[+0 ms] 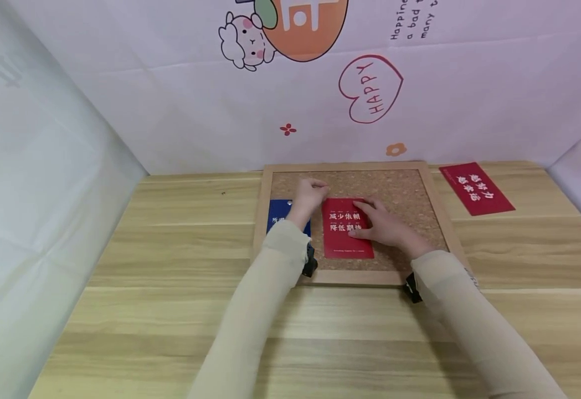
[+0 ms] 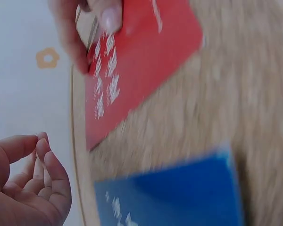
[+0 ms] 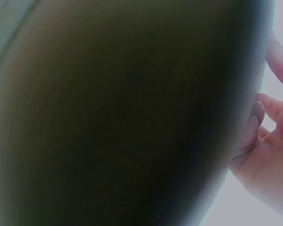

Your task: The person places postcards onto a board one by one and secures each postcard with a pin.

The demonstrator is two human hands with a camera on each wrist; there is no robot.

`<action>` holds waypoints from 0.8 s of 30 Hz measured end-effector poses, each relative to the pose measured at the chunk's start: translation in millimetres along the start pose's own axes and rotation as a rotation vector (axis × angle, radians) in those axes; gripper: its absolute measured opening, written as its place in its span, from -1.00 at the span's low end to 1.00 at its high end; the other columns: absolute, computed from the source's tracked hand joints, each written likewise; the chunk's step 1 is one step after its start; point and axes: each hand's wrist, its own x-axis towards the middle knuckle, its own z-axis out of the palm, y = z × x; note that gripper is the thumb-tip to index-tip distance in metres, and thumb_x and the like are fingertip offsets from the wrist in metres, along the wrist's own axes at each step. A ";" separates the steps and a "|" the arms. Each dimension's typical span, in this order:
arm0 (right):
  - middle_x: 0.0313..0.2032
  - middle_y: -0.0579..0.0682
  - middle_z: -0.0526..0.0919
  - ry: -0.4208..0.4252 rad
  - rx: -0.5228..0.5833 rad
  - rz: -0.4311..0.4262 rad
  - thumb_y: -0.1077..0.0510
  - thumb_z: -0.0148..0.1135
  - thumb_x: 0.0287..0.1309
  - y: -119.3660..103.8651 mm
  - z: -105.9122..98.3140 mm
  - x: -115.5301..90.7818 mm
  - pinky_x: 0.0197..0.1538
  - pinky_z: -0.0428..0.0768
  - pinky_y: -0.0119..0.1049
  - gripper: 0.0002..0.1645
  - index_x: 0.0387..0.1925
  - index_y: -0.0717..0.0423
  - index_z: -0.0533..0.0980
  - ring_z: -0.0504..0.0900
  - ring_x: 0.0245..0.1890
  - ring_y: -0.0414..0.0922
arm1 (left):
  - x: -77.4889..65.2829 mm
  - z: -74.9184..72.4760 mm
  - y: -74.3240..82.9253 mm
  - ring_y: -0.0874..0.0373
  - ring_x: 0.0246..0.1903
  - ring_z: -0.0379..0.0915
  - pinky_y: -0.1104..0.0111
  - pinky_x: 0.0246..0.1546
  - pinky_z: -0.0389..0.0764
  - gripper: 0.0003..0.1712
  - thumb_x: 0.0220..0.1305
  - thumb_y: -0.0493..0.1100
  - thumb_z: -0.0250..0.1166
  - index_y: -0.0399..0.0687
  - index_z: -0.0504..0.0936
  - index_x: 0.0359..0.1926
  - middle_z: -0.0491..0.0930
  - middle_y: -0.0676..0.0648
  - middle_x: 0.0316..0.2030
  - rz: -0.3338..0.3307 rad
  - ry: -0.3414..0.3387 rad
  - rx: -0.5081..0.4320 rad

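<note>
In the head view a red card (image 1: 342, 244) with white lettering lies on a framed cork board (image 1: 395, 183). My right hand (image 1: 387, 226) presses its right part, thumb on the face and another finger near the top edge. My left hand (image 1: 309, 200) hovers by the card's upper left corner, over the board. Its thumb and index fingertips meet in the left wrist view; I cannot tell whether something small is between them. Left of the red card is a blue card (image 2: 179, 197), partly hidden by my left forearm in the head view.
Another red card (image 1: 477, 188) lies on the wooden table (image 1: 180, 288) right of the board. The board's wooden frame (image 1: 355, 278) forms a raised edge. A white printed cloth (image 1: 195, 122) stands behind. The right wrist view is mostly blocked by a dark, blurred surface.
</note>
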 end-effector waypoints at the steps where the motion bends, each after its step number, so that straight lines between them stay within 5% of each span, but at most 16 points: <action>1: 0.46 0.32 -0.19 0.001 -0.003 0.000 -0.11 0.22 0.20 0.0 0.0 -0.1 0.31 0.16 0.35 0.00 0.47 0.17 -0.04 -0.06 0.42 0.37 | -0.2 4.0 -0.1 -0.05 -0.06 0.59 0.31 -0.15 0.61 -0.68 0.37 -0.23 0.12 -0.25 0.59 0.06 0.62 -0.23 -0.03 -0.004 0.010 -0.004; 8: 0.45 0.33 -0.18 0.004 -0.014 -0.005 -0.09 0.23 0.20 0.0 0.5 0.1 0.31 0.18 0.34 0.00 0.47 0.19 -0.03 -0.03 0.41 0.38 | -1.9 23.0 -1.8 -0.07 -0.09 0.61 0.32 -0.15 0.64 -0.71 0.34 -0.27 0.15 -0.27 0.61 0.02 0.63 -0.25 -0.05 -0.021 0.038 -0.041; 17: 0.45 0.34 -0.18 0.007 -0.034 -0.018 -0.08 0.21 0.21 0.2 0.9 0.1 0.32 0.16 0.34 -0.01 0.47 0.20 -0.04 -0.03 0.40 0.39 | -2.4 30.8 -3.0 -0.05 0.14 0.46 0.19 0.05 0.58 -0.73 0.35 -0.23 0.15 -0.21 0.66 -0.01 0.44 -0.15 0.25 -0.053 0.015 -0.002; 24: 0.45 0.33 -0.19 0.000 -0.018 -0.019 -0.07 0.22 0.21 1.6 0.0 -0.2 0.32 0.18 0.33 0.00 0.47 0.20 -0.05 -0.03 0.40 0.38 | 1.4 34.1 -5.1 -0.01 0.20 0.42 0.32 -0.15 0.60 -0.72 0.35 -0.22 0.16 -0.17 0.66 0.01 0.15 -0.05 0.45 -0.035 -0.040 0.077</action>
